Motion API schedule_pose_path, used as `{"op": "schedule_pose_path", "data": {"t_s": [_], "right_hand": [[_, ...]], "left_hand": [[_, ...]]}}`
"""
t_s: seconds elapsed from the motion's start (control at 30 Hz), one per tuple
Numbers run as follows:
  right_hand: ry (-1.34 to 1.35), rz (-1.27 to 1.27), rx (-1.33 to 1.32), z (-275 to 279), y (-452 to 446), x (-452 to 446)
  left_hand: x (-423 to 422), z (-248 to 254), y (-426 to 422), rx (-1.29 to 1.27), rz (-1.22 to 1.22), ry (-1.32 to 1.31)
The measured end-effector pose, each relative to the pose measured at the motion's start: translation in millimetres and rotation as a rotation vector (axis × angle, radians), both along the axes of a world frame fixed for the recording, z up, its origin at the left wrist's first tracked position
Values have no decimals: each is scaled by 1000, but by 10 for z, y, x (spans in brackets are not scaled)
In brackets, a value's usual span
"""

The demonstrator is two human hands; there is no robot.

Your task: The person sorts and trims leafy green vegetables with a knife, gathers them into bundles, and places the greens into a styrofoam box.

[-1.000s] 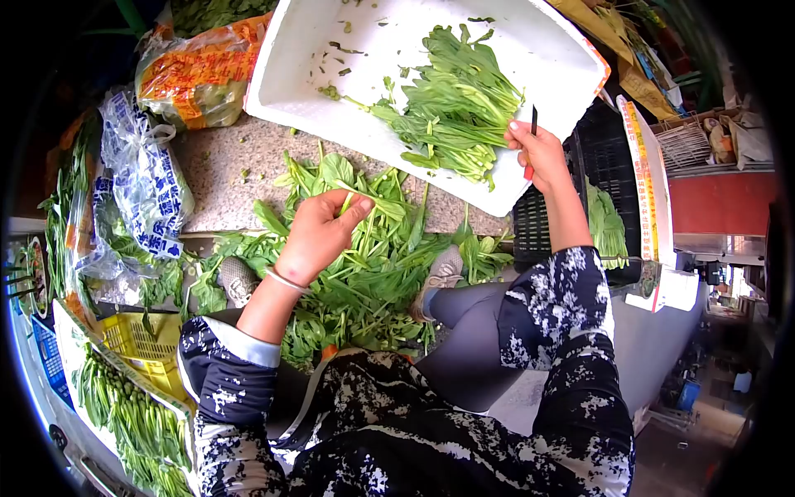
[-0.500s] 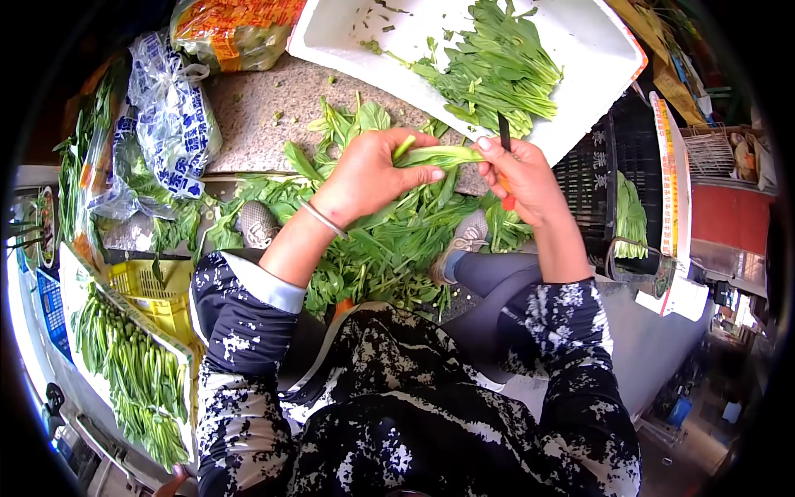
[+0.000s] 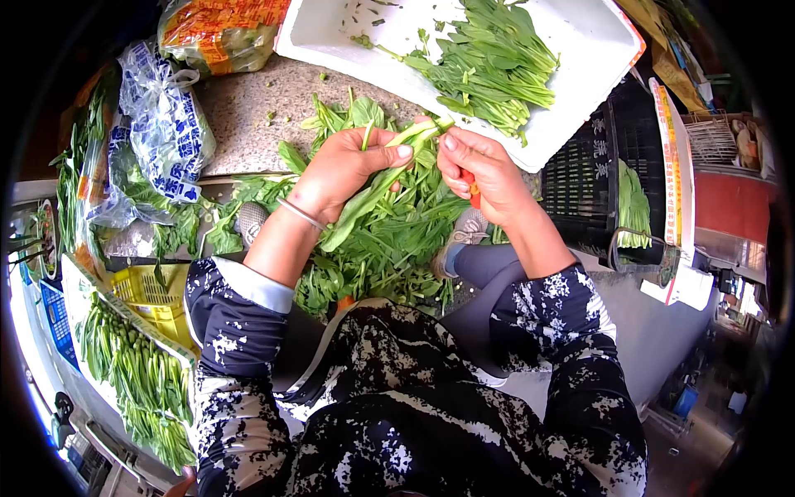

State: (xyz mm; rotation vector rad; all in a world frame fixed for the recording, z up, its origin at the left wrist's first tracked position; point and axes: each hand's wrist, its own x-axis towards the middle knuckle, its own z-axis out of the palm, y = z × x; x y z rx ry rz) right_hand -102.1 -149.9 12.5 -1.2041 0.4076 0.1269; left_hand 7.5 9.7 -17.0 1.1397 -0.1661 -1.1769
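Note:
My left hand (image 3: 349, 170), with a bangle at the wrist, pinches a leafy green stalk (image 3: 361, 212); its cut end points up toward my other hand and its leaf hangs down to the left. In my right hand (image 3: 490, 176) is a small knife with a red-orange handle (image 3: 474, 195); the blade is hidden from me. The right thumb and fingers are close to the stalk's end. Beneath both hands a loose heap of leafy greens (image 3: 385, 257) lies between my shoes. Just beyond, a white foam box (image 3: 590, 51) holds a bundle of trimmed greens (image 3: 501, 70).
At the left are plastic bags (image 3: 166, 124) of vegetables, a yellow crate (image 3: 157, 288) and a tray of bundled greens (image 3: 137, 364). A black crate (image 3: 575, 186) stands at the right, with greens (image 3: 633, 207) beside it. A stone slab (image 3: 248, 108) lies ahead.
Both hands have shifted slightly left. The stalk has turned from nearly level to slanting, its leaf now hanging down-left. The knife blade, visible before, is now out of sight.

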Motion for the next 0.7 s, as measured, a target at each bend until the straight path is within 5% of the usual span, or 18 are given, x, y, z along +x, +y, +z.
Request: {"op": "schedule_pose_path", "data": {"t_s": [0.63, 0.7], "right_hand": [[46, 77, -226, -100, -60, -21], [95, 17, -75, -68, -46, -23]], "left_hand": [[22, -21, 66, 69, -155, 27], [35, -78, 58, 65, -184, 20]]}}
